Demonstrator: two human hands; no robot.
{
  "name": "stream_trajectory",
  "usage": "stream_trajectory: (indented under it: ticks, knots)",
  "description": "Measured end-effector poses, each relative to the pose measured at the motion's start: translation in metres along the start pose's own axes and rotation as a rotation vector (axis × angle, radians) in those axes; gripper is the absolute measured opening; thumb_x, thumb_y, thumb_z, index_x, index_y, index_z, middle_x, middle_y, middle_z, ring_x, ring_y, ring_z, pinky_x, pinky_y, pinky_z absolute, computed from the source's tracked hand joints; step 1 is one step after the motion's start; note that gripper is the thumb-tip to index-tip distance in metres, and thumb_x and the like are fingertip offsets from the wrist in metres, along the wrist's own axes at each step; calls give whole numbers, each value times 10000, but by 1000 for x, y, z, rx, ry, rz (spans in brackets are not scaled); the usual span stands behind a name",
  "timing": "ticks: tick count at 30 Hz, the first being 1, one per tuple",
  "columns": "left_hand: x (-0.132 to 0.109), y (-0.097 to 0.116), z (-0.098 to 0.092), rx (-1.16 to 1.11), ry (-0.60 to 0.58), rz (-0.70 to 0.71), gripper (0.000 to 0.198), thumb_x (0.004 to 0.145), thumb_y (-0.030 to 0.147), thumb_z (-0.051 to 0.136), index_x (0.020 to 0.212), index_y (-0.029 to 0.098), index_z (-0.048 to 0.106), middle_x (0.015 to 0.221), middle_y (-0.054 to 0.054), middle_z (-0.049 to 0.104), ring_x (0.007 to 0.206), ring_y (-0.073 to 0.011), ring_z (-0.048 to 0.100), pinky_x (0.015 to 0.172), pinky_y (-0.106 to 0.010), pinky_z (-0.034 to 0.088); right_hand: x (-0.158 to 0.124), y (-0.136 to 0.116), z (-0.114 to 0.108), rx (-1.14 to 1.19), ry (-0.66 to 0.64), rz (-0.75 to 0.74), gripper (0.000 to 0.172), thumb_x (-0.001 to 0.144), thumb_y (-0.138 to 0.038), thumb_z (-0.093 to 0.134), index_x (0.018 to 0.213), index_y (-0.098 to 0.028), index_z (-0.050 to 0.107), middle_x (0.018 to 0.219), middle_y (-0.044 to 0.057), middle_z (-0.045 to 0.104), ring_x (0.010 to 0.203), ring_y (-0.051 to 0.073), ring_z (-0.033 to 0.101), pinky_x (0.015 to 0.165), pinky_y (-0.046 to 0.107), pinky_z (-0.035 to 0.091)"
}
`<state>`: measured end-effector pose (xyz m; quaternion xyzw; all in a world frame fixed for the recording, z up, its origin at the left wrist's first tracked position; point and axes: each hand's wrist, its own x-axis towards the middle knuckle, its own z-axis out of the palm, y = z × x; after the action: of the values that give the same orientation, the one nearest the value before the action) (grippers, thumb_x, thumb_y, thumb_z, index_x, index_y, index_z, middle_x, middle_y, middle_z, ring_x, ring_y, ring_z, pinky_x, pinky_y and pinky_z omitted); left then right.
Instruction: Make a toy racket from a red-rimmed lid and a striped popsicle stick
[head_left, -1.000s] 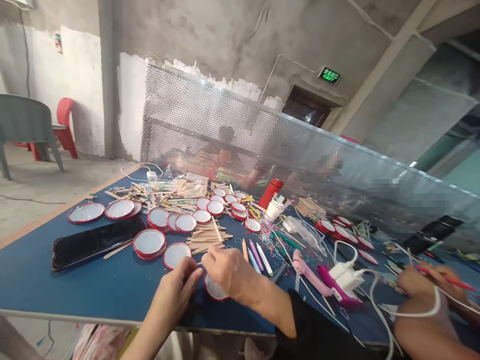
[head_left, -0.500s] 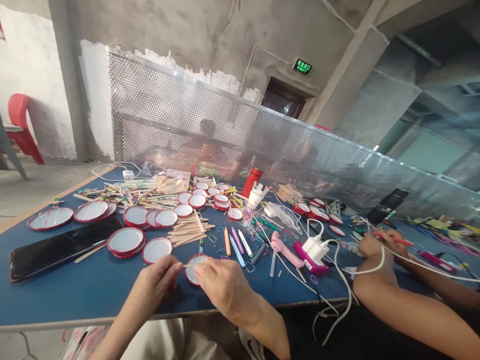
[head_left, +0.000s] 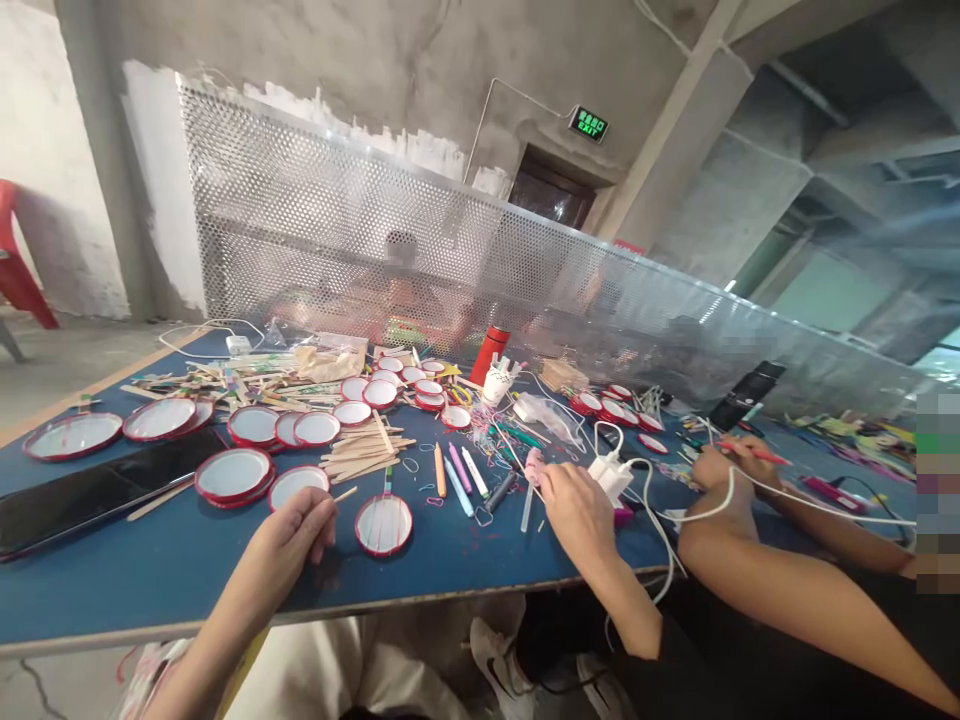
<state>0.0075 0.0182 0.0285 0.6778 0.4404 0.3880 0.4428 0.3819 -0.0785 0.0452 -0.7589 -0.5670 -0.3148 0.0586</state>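
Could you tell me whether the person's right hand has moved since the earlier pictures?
Yes: the right hand has left the red-rimmed lid, going right toward the white charger.

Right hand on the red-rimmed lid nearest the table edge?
No: the right hand is over by the pink tool; the red-rimmed lid lies untouched between it and the left hand pinching a wooden stick.

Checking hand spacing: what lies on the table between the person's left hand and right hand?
Head view: a red-rimmed lid, then scattered pens, lie between the left hand, pinching a thin stick, and the right hand.
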Motion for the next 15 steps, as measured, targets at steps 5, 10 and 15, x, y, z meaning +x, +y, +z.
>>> stream_trajectory:
  ticks: [5,10,15]
  knots:
    - [-2,0,5,-47,20,-2,375,877,561,526,676,245,539,579,54,588,498,-140,524,556,-255,413,-4,18,21,-74,-186,81,105,896,-69,615,877,-123,703,780,144,756,750,261,735,637,300,427]
    - [-4,-3,7,-55,13,-6,302,902,502,511,743,247,539,610,59,618,494,-133,531,554,-248,416,3,26,38,-53,-289,36,162,883,-47,588,788,-156,663,709,129,741,727,270,740,631,306,419]
    - [-8,2,8,-38,6,-9,283,906,481,499,745,250,521,600,59,622,488,-132,529,557,-246,421,3,31,41,-31,-281,42,190,913,-66,531,789,-167,635,791,170,748,771,285,741,679,324,457]
